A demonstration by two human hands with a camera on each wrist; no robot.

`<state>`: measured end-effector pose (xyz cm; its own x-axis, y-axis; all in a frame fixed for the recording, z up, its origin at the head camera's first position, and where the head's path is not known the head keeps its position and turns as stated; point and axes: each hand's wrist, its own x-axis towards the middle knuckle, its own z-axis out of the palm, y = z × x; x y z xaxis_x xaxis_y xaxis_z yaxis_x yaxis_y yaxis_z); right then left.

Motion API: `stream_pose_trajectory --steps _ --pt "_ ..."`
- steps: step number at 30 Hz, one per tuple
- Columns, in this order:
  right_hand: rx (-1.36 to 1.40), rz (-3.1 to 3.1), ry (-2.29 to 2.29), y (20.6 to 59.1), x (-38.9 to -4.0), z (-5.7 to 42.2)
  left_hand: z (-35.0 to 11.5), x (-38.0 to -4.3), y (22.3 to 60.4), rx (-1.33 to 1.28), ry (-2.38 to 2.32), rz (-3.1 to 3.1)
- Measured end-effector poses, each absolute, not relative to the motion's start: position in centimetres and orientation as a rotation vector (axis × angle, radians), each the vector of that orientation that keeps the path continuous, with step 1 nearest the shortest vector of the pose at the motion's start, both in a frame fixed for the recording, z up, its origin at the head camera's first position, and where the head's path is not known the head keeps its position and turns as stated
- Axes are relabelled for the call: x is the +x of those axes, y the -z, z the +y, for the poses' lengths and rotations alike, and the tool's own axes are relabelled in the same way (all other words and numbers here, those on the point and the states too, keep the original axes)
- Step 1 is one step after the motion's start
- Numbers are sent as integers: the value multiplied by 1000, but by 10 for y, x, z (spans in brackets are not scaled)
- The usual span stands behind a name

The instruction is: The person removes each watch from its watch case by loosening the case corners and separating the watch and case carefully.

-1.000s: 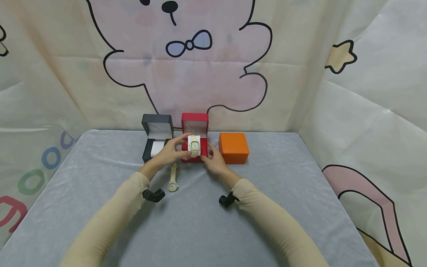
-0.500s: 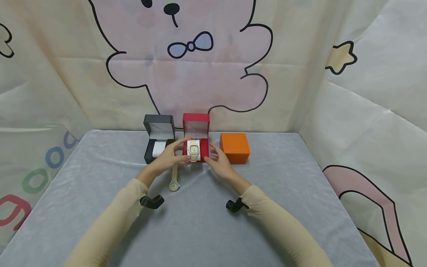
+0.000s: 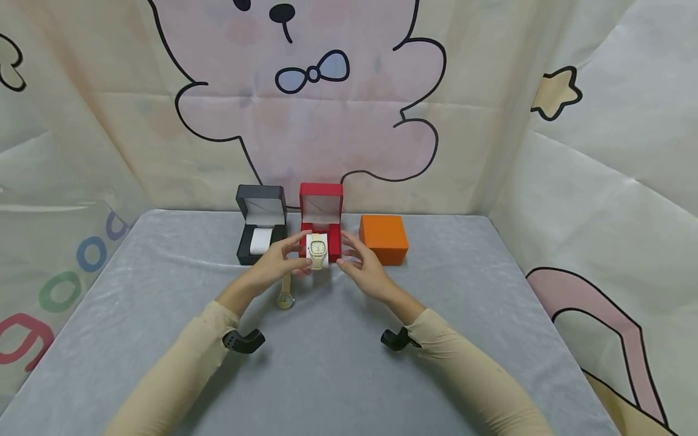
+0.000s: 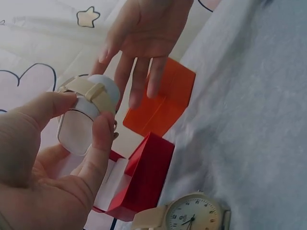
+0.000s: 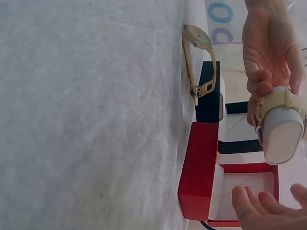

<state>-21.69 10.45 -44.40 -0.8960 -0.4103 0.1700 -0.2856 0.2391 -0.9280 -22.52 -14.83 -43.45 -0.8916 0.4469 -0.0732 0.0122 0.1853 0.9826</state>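
My left hand (image 3: pixel 272 261) pinches a white watch cushion (image 5: pixel 283 139) between fingers and thumb. Strapped around the cushion is a cream watch (image 3: pixel 317 247) with a squarish face. Cushion and watch hang in front of the red watch box (image 4: pixel 146 179), whose lid stands up. To the right of the cushion, my right hand (image 3: pixel 368 274) holds nothing, its fingers relaxed and apart from it. A second watch (image 4: pixel 192 215), round-faced with a beige strap, lies on the table below my left hand. Its strap end is partly hidden by that hand in the head view.
Left of the red box stands a dark grey watch box (image 3: pixel 262 200), lid up, with a white cushion (image 3: pixel 260 241) inside. A closed orange box (image 3: pixel 383 239) sits to the right. The grey cloth-covered table (image 3: pixel 327 375) ends at a printed curtain (image 3: pixel 371 139) behind the boxes.
The cushion with the cream watch has come up out of the red box and toward me in my left hand. My right hand has drawn back toward the right, away from the box.
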Motion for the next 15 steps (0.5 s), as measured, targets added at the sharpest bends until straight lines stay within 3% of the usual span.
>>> stream_pose_trajectory --steps 15 --pt "-859 2318 1574 443 -204 107 -147 -208 437 326 -1806 2027"
